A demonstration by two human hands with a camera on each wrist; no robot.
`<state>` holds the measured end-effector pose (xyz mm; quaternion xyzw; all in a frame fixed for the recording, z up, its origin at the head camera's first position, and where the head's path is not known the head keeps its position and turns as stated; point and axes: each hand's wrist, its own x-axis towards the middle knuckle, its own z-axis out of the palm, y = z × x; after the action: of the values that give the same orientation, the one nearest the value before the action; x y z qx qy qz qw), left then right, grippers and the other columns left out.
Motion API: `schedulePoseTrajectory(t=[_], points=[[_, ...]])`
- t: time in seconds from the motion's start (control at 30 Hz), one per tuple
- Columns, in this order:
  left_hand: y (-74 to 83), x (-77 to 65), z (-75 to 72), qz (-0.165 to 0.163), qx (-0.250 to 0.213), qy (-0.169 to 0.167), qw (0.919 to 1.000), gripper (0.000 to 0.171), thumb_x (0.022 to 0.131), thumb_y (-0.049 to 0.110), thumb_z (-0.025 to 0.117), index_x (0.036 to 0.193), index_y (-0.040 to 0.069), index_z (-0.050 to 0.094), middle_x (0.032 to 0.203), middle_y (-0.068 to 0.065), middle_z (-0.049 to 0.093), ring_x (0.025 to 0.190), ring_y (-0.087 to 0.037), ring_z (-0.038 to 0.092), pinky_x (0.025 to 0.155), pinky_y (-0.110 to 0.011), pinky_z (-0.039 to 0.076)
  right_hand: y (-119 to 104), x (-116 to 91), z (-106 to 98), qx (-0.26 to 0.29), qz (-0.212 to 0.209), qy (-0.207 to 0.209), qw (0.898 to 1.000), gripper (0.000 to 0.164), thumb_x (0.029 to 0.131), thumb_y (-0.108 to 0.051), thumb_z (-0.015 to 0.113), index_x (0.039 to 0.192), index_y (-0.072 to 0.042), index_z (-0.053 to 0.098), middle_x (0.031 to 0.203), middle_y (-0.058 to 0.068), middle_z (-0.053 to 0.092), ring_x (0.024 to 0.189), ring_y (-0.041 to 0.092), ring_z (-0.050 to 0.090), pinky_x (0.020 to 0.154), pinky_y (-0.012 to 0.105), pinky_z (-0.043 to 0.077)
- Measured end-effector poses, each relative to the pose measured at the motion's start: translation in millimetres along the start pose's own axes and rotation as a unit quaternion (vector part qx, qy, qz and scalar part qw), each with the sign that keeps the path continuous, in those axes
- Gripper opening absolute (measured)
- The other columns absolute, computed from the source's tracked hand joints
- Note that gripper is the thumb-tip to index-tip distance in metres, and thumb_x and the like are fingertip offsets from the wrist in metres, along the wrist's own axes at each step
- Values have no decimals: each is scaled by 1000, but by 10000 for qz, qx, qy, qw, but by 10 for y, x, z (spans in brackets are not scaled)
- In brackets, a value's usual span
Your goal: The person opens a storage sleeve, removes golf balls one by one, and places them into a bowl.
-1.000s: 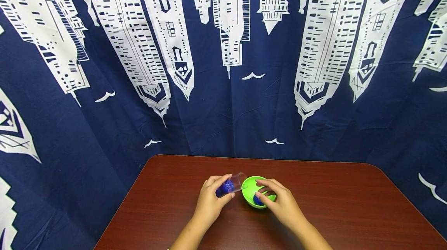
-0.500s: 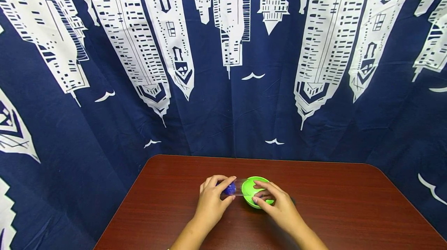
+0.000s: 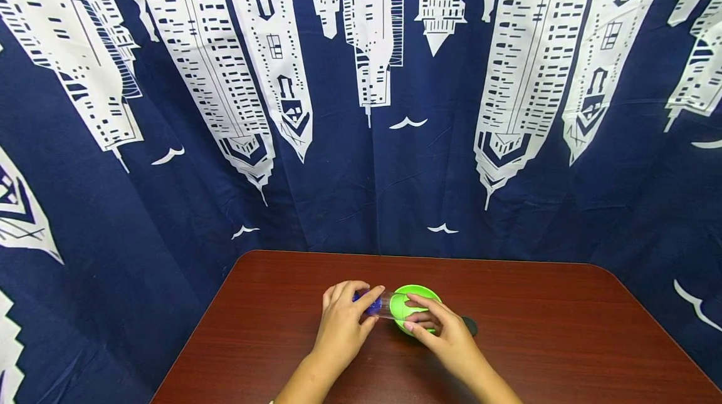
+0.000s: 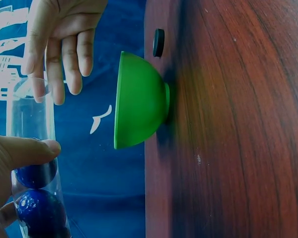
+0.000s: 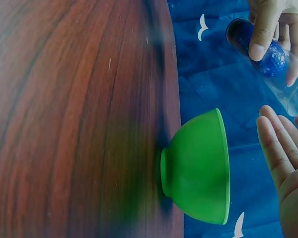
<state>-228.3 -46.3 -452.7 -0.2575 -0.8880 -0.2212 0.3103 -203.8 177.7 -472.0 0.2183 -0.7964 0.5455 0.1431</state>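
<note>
My left hand (image 3: 341,326) grips a clear tube (image 4: 35,119) with thumb and fingers. Blue balls (image 4: 39,208) sit in the end inside my grasp; two show plainly. The tube's mouth points right, above the left side of a green bowl (image 3: 417,291). My right hand (image 3: 445,332) hovers over the bowl, fingers extended and slightly bent, with no object seen in it. In the left wrist view one of its fingertips overlaps the tube's mouth; contact is unclear. The bowl stands upright on the table, its inside partly hidden by the right hand.
A small round dark lid-like piece (image 3: 469,326) lies on the reddish-brown wooden table (image 3: 564,329), just right of the bowl. Behind the table hangs a navy cloth (image 3: 350,203) with white buildings and birds.
The tube has levelled and shifted slightly right. A blue ball seen by the right fingertips one second ago no longer shows there. The right hand has moved left, uncovering the dark piece.
</note>
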Motion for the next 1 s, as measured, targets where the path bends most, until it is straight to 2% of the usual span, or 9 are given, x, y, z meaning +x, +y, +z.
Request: schedulePoseTrajectory(t=[0.13,0.27,0.5,0.77,1.0], points=[[6,8,-22,167,245,-57,9995,56,75,21,90,127,31,71,123,2,64,121,-21,56,107,-50,40,-3,-6,12,83,-202,36,9998,45,94,-12,71,136,-3,58,126,24,65,102,16,73,84,26,60],[10,19,-28,349,427,32,9985,55,76,21,90,126,30,71,122,1,64,120,-21,55,106,-49,39,-8,-8,27,212,-238,111,9994,44,94,-10,70,135,2,57,127,27,63,102,11,72,84,25,60],[8,38,-22,611,710,248,9953,53,75,21,90,123,33,72,119,2,65,117,-21,57,105,-50,41,-21,-7,62,377,-109,268,9989,39,94,-8,71,131,-4,60,129,27,58,104,16,71,84,22,59],[20,51,-31,724,858,289,9933,56,73,20,91,124,34,71,120,2,64,119,-21,55,107,-53,39,-14,-15,97,630,164,329,9973,41,93,-9,71,130,1,58,130,27,57,105,18,71,86,20,59],[34,54,-35,710,864,245,9934,61,70,14,92,124,32,70,121,3,64,120,-21,55,108,-56,39,-25,-28,98,659,174,328,9971,40,94,-8,70,130,3,57,131,29,57,106,17,70,88,17,57]])
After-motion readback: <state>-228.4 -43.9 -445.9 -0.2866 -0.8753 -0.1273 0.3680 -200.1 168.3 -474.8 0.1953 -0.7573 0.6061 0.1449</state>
